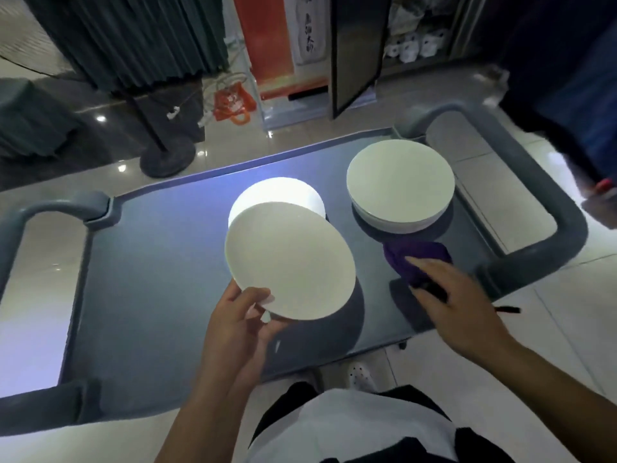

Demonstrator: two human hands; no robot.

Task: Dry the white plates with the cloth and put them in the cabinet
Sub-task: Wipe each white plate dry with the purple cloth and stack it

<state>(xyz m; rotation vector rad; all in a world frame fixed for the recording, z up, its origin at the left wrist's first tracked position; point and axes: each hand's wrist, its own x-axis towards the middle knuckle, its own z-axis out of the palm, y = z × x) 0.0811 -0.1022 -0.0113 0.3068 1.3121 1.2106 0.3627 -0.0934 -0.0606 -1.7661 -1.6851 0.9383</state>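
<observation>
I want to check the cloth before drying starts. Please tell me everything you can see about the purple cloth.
The purple cloth is a dark, soft-looking fabric, crumpled into a loose bunch, not spread flat. It lies on the grey cart top, just in front of the right stack of white plates. The right hand reaches onto it, its fingers resting on its near part; whether they already grip it is unclear. It does not touch the plate held by the left hand.

Two plate stacks on cart top: one [277, 195] centre, one [400, 192] near right handle [534, 212]; cloth [414, 259] before right stack.
</observation>
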